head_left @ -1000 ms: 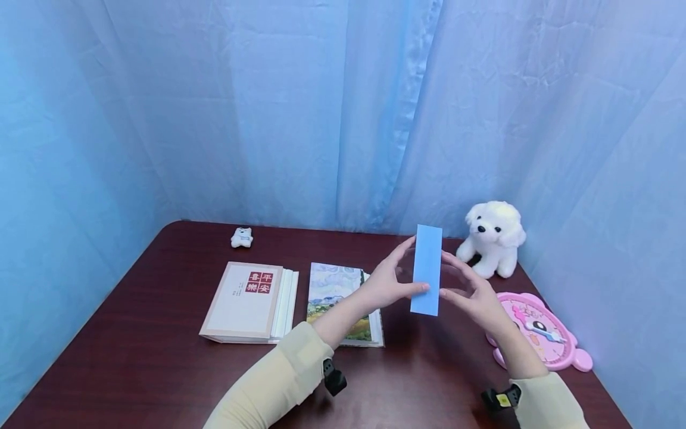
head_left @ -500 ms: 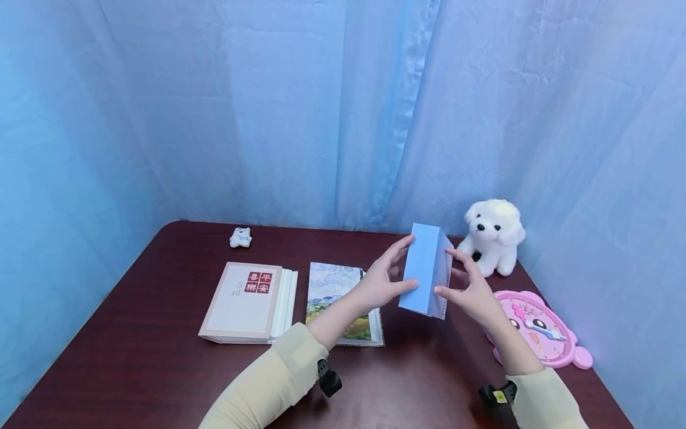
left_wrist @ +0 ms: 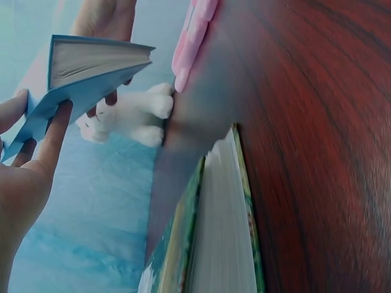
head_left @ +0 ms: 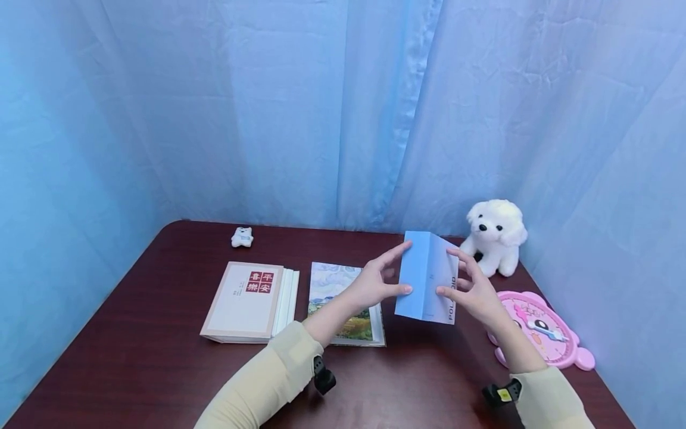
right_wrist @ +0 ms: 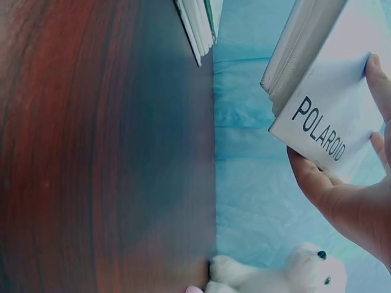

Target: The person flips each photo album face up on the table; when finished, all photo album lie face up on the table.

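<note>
A photo album (head_left: 420, 271) with a pale blue spine and a white face lettered POLAROID is held up over the table, tilted. My left hand (head_left: 370, 289) grips its blue side at the left, thumb low and a finger near the top. On the right, my right hand (head_left: 477, 295) holds the white side between thumb and fingers. The page edges of the album (left_wrist: 101, 60) show in the left wrist view. In the right wrist view, the lettered face of the album (right_wrist: 330, 116) appears beside the fingers. Some fingers are hidden behind it.
A landscape-painted album (head_left: 334, 292) lies left of the hands, partly behind my left forearm. Farther left is a cream album (head_left: 243, 301) with red squares. A small white bear (head_left: 242, 237) sits at the back. A plush dog (head_left: 495, 235) and a pink clock (head_left: 546, 333) stand right.
The album has turned between my hands: first only its blue spine showed, and now the white lettered side shows at the right. The hands have shifted slightly left; nothing on the table moved.
</note>
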`<state>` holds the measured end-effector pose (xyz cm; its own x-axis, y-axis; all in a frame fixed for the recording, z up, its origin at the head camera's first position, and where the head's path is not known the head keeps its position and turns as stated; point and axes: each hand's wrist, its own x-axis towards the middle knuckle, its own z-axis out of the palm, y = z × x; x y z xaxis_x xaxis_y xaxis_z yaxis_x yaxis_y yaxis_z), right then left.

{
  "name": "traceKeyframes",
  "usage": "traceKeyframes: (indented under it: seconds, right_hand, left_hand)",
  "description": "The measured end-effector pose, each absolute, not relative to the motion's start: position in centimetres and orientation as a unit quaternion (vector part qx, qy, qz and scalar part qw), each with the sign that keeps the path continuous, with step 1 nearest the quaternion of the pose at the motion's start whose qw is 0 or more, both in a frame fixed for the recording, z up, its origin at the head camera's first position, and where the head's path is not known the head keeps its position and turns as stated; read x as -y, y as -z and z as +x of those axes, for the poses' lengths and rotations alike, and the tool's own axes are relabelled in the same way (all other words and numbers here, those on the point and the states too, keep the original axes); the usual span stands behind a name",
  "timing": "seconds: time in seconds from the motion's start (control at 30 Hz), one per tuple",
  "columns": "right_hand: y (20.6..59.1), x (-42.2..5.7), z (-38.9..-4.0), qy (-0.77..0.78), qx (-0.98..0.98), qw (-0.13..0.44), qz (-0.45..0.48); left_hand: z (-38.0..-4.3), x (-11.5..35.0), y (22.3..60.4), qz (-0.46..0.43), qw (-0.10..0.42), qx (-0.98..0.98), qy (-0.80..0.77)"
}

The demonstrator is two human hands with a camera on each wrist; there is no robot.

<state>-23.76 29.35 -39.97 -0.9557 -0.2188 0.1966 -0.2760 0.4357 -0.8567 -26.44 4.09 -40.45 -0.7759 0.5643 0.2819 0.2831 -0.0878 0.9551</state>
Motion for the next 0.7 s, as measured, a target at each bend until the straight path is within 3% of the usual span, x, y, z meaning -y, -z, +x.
traceKeyframes:
  seconds: [0.33, 0.7]
  right_hand:
    - [40.9, -30.8, -24.3, -0.511, 0.843, 0.014, 0.167]
    - [41.7, -33.2, -24.5, -0.478, 0.855, -0.03, 0.2]
  left_hand:
    - [-27.0, -3.9, 41.2, 0.319, 0.099, -0.687, -0.645]
    - [-27.5, -4.0, 42.4, 0.346, 0.046, -0.778, -0.523]
